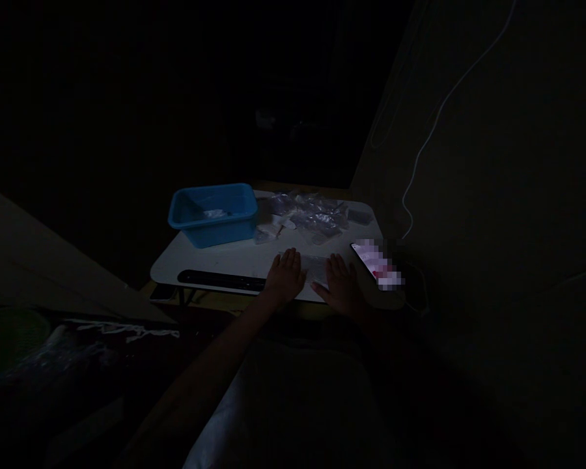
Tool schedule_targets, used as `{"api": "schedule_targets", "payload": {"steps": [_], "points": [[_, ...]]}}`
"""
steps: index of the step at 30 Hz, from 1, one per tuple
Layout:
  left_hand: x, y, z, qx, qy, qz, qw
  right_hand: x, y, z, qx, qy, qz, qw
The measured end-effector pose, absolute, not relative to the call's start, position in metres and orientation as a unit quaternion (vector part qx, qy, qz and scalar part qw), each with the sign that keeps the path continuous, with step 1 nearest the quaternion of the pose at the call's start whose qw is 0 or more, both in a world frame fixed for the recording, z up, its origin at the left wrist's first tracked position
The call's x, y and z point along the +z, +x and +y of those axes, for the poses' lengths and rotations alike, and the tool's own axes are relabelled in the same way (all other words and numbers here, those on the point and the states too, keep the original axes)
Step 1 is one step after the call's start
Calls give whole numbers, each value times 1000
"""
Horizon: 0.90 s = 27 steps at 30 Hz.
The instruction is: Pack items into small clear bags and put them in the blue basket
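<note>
Both of my hands rest palm down at the front edge of a small white table (170, 260). Between them lies a clear plastic sheet or bag (315, 268). My left hand (287, 275) is flat at its left side, near the end of a black slot or tray (219, 280). My right hand (340, 284) lies on its right side, fingers stretched out and thumb pointing left. Neither hand grips anything. The light is dim, so the plastic's edges are hard to tell.
A blue basin (219, 231) with something pale inside stands at the table's back left. Crumpled clear plastic bags (317, 218) lie at the back right. A lit phone (376, 264) is at the right edge. A white cable (439, 117) hangs along the wall.
</note>
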State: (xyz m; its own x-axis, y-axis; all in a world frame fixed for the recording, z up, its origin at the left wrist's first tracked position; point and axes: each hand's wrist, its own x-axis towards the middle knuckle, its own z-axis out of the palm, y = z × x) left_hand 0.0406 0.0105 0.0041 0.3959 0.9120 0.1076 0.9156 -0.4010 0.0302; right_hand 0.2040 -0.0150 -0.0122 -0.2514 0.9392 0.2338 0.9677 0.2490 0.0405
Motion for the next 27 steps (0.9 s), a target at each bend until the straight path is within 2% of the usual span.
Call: {"api": "schedule_targets", "payload": {"steps": [4,11,27], "points": [[3,41,10,-60,-832,-551,24,-9,205,-11,-71,-617,-780,78],[3,43,10,-65,-834,-547,30,1,194,-3,-95,-588,-792,130],[2,44,11,-49,-834,-549,24,-15,190,-2,-98,-600,-785,117]]}}
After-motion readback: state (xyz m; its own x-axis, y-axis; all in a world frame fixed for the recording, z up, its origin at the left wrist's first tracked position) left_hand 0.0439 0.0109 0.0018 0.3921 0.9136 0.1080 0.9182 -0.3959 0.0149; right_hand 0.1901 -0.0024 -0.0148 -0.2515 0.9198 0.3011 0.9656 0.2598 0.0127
